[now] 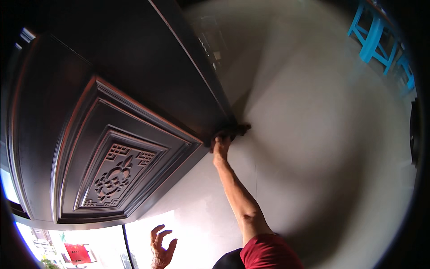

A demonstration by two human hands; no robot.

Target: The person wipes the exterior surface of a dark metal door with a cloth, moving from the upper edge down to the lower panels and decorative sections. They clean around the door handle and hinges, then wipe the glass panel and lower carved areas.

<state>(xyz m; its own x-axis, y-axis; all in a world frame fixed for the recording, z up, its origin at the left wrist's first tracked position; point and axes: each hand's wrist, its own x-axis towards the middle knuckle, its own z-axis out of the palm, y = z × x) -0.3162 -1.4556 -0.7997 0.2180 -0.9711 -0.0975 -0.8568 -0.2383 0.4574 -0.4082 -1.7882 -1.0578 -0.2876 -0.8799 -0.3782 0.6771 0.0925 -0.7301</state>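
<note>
A large dark door [148, 71] with reddish-brown highlights fills the left side, its carved panel [112, 181] below the middle. My right hand [220, 147], on an outstretched arm in a red sleeve, grips a dark, lumpy, bunched thing at the door's edge. By its look this could be a cloth [230, 131]; shadow hides its details. It wraps against the edge and sticks out past it on the right. My left hand [162, 247] is raised at the lower left, apart from the door, its fingers spread and curved with nothing in them.
Pale, glossy floor tiles [304, 112] spread to the right of the door, with shadows across them. Blue stools [371, 40] stand at the far upper right. A dark object [414, 132] lies at the right rim. Bright daylight and a red item [77, 253] show at the lower left.
</note>
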